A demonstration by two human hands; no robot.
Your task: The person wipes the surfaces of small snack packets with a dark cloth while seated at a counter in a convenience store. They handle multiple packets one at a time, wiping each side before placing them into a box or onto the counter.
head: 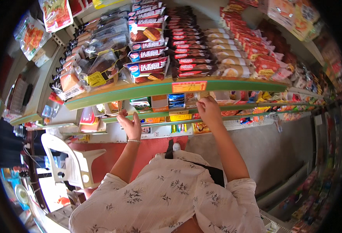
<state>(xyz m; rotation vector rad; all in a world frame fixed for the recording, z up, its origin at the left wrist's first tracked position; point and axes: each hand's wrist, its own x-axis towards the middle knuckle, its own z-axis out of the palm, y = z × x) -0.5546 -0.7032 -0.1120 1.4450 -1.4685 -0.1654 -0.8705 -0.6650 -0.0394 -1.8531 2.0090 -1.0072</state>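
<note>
My left hand [130, 125] hovers before the lower shelves, thumb and fingers apart and nothing in it. A beaded bracelet circles that wrist. Farther right, my right hand [209, 109] reaches just under the green shelf edge [147, 92], fingers bent towards a pale tan item [203, 95]; whether they grip it cannot be made out. Between the hands on the second shelf stand a green-and-white packet [141, 104], an orange-brown carton [160, 103] and a stack of blue packets [176, 101]. An orange price tag [189, 86] sits on the edge above.
Rows of wrapped snack cakes [147, 43], dark-wrapped bars [190, 55] and red packets [261, 58] fill the top shelf. Hanging bags [32, 36] flank it. A white plastic chair [69, 160] stands at left on a red floor patch [150, 148]. More shelving runs along the right.
</note>
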